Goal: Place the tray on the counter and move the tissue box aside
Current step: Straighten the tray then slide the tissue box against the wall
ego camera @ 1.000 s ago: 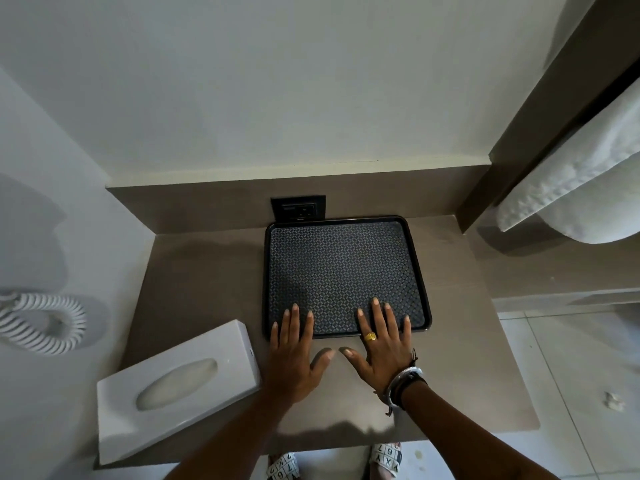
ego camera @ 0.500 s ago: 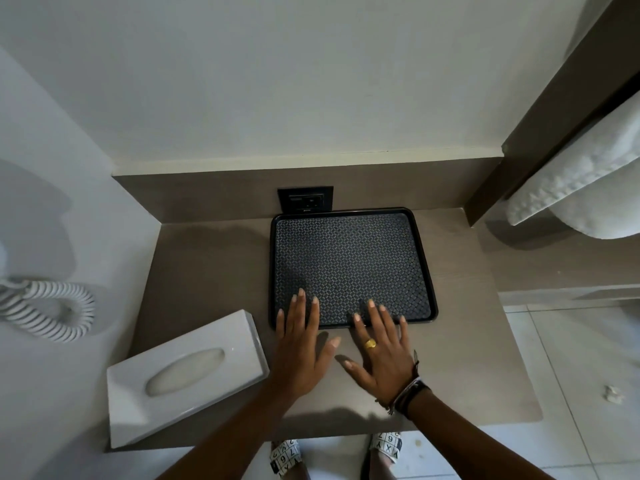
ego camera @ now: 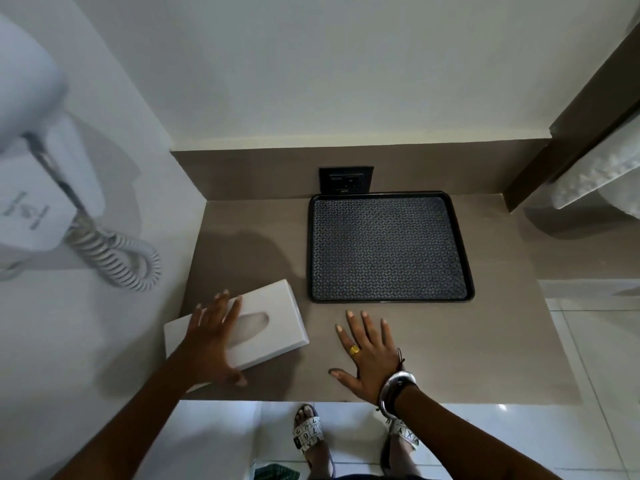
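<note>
Standing at the near edge of the flat grey-brown stone-look surface [ego camera: 450, 341], the person wears white letter-patterned sandals [ego camera: 308, 434] on pale floor tiles. Left hand [ego camera: 211, 341] lies palm-down with fingers spread on top of the white rectangular tissue box [ego camera: 270, 327], thumb at the box's near edge; it is not closed around the box. That box sits at the surface's near-left corner, turned at an angle, its oval slot partly covered by the hand. Right hand [ego camera: 369, 355], wearing a gold ring and wrist bangles, is flat and splayed on the bare surface, touching nothing else, just short of the tray. Black rectangular tray with a woven-pattern liner [ego camera: 388, 247] lies flat further back, its far rim close against the backsplash, below a black wall socket [ego camera: 346, 180]. Tray and box are apart. White wall-mounted hair dryer with a coiled cord [ego camera: 45, 188] hangs on the left wall. White folded towel [ego camera: 602, 178] shows at the right.
</note>
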### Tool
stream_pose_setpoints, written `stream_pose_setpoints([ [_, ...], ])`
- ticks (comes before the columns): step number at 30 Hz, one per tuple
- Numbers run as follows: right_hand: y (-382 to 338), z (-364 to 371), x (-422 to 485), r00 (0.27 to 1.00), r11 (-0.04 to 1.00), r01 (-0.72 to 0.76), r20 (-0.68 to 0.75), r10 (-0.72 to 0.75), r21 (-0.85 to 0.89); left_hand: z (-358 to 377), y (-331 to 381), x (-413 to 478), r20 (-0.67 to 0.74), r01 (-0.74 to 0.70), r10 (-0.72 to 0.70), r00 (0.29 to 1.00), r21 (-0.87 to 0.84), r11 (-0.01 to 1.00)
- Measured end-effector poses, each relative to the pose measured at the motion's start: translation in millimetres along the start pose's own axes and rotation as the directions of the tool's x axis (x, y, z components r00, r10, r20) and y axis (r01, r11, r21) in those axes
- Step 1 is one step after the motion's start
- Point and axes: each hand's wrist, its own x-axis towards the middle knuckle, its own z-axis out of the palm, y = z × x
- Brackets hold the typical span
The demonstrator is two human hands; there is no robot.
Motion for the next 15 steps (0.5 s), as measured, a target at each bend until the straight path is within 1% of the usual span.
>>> stream_pose_setpoints([
  [2, -0.5, 0.9, 1.1, 1.000, 1.000, -0.014, 0.010, 0.014, -0.008, 0.9, -5.8, 0.1, -0.011, 0.023, -0.023, 1.000, -0.011, 1.000],
  [5, -0.6, 3.4, 1.5, 1.000, 1.000, -0.021, 0.020, 0.021, -0.014, -3.1, -5.4, 1.1, -0.074, 0.016, -0.019, 0.997, -0.047, 0.999],
  [8, -0.5, 4.1, 1.6, 0.999, 1.000, -0.024, 0.024, 0.024, -0.018, -9.3, -2.1, 3.8, -0.105, 0.047, -0.062, 0.992, -0.139, 0.989],
  [10, -0.8, 3.9, 1.8, 0.999, 0.999, -0.025, 0.027, 0.026, -0.024, -15.2, 0.3, 9.7, -0.136, 0.113, -0.142, 0.981, -0.200, 0.973],
  [12, -0.7, 3.6, 1.4, 0.999, 0.999, -0.032, 0.035, 0.033, -0.026, -21.4, 4.1, 19.2, -0.184, 0.197, -0.248, 0.951, -0.257, 0.946],
  [15, -0.8, 3.7, 0.7, 0.998, 0.999, -0.041, 0.047, 0.041, -0.018, -32.6, 9.8, 41.3, -0.251, 0.313, -0.434, 0.865, -0.405, 0.859],
])
